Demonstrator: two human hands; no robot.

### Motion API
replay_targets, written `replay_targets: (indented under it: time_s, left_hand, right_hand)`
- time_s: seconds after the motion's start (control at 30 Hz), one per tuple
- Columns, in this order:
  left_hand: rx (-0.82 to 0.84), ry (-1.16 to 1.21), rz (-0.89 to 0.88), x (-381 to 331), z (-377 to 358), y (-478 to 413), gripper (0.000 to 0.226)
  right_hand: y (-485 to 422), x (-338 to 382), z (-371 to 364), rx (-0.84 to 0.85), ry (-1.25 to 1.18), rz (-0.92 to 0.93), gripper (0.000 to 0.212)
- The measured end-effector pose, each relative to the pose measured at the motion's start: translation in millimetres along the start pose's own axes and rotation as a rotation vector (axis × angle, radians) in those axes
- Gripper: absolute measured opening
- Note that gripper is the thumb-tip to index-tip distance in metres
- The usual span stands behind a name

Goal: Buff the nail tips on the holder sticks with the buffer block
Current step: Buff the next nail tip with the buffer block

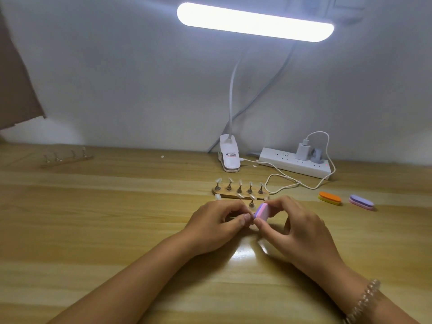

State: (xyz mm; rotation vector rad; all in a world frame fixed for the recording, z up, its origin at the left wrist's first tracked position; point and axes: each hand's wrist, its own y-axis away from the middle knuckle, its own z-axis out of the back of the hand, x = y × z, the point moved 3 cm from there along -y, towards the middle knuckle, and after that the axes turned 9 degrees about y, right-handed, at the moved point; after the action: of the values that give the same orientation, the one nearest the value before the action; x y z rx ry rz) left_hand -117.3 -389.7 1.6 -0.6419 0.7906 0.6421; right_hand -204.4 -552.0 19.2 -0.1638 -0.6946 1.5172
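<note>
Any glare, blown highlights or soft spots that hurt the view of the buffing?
Head view: lamp bar blown out white; its glare sits on the table between the wrists; buffer block in the right hand reads clear; what the left hand pinches is hidden; far-left holder rack dim, soft.

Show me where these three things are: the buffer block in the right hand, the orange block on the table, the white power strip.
buffer block (261,212), head view, on its pink face.
orange block (329,197), head view, on its orange top.
power strip (280,160), head view, on its white top.
</note>
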Motion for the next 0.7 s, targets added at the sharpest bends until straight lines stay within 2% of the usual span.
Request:
replay_targets:
  time_s: [0.13, 0.3, 0.43, 0.57, 0.7]
  left_hand:
    - [-0.002, 0.004, -0.020, 1, -1, 1, 0.014]
    - [-0.003, 0.104, -0.005, 0, -1, 0, 0.015]
    - [-0.001, 0.031, -0.013, 0, -2, 0, 0.016]
    - [0.001, 0.048, -0.004, -3, -1, 0, 0.015]
    - [-0.007, 0.000, -0.016, -2, -1, 1, 0.015]
  right_hand:
    - [6, 9, -3, 0.049, 0.069, 0.098, 0.028]
    - [-3, -8, 1, -0.046, -0.038, -0.089, 0.022]
    - [4, 9, 0, 0.005, 0.001, 0.088, 0.029]
    - [1, 4, 0, -0.008, -0.008, 0.026, 0.028]
    - [5, 13, -1, 0.034, 0.036, 0.135, 0.032]
